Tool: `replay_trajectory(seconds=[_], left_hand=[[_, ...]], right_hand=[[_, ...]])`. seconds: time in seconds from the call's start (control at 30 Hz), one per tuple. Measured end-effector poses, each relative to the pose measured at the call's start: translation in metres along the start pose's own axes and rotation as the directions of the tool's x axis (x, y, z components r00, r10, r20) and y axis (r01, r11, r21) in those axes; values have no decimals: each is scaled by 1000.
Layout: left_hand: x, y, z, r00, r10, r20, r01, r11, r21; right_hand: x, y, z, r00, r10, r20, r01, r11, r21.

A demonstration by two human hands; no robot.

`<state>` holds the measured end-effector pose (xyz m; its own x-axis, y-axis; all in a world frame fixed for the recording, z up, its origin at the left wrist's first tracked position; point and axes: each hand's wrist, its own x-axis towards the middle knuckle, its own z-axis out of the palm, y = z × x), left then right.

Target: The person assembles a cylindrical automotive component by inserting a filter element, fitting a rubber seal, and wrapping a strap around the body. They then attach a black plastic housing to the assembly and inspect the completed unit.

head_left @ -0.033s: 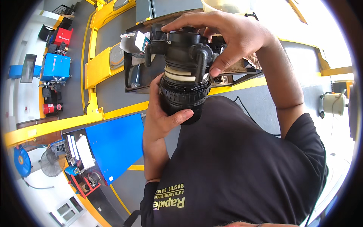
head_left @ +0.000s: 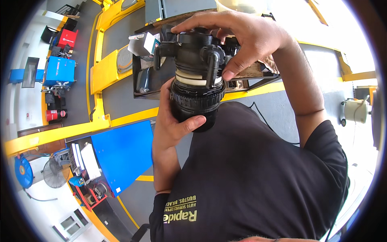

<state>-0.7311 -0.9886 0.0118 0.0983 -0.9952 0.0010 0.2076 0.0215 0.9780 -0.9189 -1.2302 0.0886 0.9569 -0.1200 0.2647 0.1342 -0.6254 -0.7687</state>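
Observation:
Held up before my chest is a black plastic filter housing (head_left: 197,99), with a ribbed collar round its lower canister and a pale cream ring (head_left: 189,76) showing above that collar. My left hand (head_left: 171,125) is wrapped round the canister from the left and below, thumb across its front. Over the top part, with its pipe stubs, my right hand (head_left: 250,44) reaches from the right; its thumb presses beside a bent pipe stub and its fingers stretch across the top. Some fingertips of both hands are hidden behind the housing.
Beyond the housing stands a dark tray (head_left: 141,94) with an opened white box (head_left: 143,44) at its left. Yellow lift arms (head_left: 105,72) cross the grey floor. A blue tabletop (head_left: 125,151) lies to the left, beside a fan (head_left: 55,173). A wheeled container (head_left: 356,111) stands far right.

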Motion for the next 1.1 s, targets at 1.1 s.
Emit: replay_trajectory(seconds=[1.1], left_hand=[[0,-7,-16,994,-99,53,112,921,-374]], right_hand=[[24,-8,-5,995,6,104,8,991,-135]])
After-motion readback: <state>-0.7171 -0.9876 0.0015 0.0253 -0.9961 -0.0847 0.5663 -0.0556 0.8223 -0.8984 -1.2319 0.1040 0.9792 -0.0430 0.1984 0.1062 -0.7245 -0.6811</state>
